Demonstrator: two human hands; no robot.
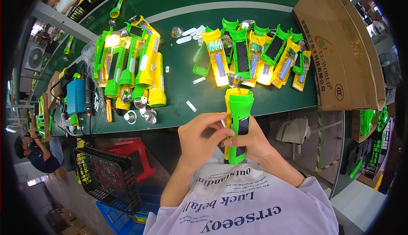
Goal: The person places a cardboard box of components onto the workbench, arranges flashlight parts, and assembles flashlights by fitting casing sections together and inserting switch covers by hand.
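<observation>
In front of my chest, my right hand is wrapped around a green and yellow flashlight body with a dark panel on its face. A shiny reflector cup hangs by wires at its open end. At the flashlight's left side, my left hand is closed, its fingertips pinching a small white strip against the yellow edge. Beyond my hands, several opened flashlight halves lie in a row, some showing batteries and circuit boards. Loose white plastic pieces are scattered behind them.
Assembled flashlights are heaped on the left of the green table, near a blue box-shaped device and a screwdriver. A large cardboard box stands right. Below are a black crate and a red stool. Other people work farther off.
</observation>
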